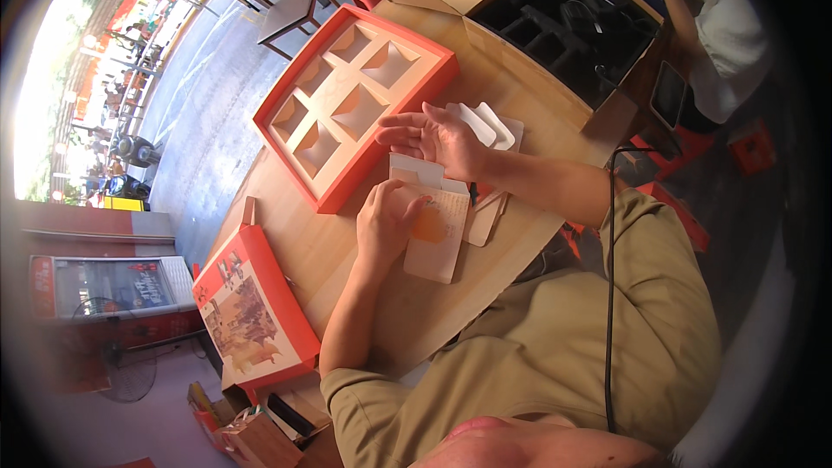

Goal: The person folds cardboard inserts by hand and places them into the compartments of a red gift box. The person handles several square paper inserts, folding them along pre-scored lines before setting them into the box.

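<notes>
My left hand (383, 218) grips the left side of a small pale paperboard carton (442, 253), with the thumb across its printed front. The carton bears an orange round picture and small writing, and its end flaps (416, 172) stand out at the far end. Just beyond those flaps, my right hand (442, 143) is held palm up with fingers extended, and I see nothing in it. Beside and partly behind the right forearm lie white folded cartons (491, 127) and more flat paperboard pieces (484, 224).
A red gift box (383, 136) with several hollow compartments lies beyond my hands. Its printed red lid (260, 312) is at the left table edge. A cardboard box (520, 71) with black foam stands far right, near another person (721, 39). A chair (289, 10) stands beyond the table.
</notes>
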`<state>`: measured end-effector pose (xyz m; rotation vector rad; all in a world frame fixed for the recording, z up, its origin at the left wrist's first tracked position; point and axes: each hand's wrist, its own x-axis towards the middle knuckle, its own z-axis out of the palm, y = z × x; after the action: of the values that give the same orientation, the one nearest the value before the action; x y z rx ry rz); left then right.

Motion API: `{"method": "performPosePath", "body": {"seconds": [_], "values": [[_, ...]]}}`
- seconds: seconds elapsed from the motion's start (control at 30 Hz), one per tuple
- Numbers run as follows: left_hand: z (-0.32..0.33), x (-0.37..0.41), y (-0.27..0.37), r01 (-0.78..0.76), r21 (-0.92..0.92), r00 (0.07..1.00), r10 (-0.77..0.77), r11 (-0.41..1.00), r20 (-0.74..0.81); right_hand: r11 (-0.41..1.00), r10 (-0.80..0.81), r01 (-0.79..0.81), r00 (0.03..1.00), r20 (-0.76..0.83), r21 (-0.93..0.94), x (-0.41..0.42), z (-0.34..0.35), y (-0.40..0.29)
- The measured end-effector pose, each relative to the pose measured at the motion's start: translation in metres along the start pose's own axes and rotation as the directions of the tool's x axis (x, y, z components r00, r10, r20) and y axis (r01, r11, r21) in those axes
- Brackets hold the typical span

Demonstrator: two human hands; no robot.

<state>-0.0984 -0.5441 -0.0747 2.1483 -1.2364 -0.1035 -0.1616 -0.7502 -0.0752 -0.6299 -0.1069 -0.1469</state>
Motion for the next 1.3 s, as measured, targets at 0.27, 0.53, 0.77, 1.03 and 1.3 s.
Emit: {"method": "performPosePath", "body": {"seconds": [0.27, 0.53, 0.77, 1.03, 1.3], "values": [[-0.002, -0.006, 0.018, 0.017, 0.25, 0.999, -0.009, 0.968, -0.032, -0.177, -0.122, -0.169, 0.981, -0.149, -0.97, -0.008, 0.01, -0.092], [-0.011, -0.005, 0.025, -0.102, 0.371, 0.995, 0.088, 0.923, 0.053, -0.639, -0.11, -0.432, 0.871, -0.48, -0.637, -0.015, -0.013, -0.105], [-0.008, -0.008, 0.023, -0.11, 0.152, 0.974, 0.076, 0.982, 0.212, -0.278, 0.023, -0.302, 0.947, -0.321, -0.912, -0.007, -0.023, -0.081], [-0.003, -0.007, 0.008, -0.204, -0.065, 0.957, 0.214, 0.977, 0.198, -0.103, 0.279, -0.158, 0.943, -0.181, -0.982, -0.005, -0.009, -0.069], [-0.006, -0.006, 0.014, -0.019, -0.067, 0.987, 0.029, 0.998, 0.157, 0.287, 0.428, -0.075, 0.902, 0.057, -0.955, -0.007, -0.01, -0.063]]}}
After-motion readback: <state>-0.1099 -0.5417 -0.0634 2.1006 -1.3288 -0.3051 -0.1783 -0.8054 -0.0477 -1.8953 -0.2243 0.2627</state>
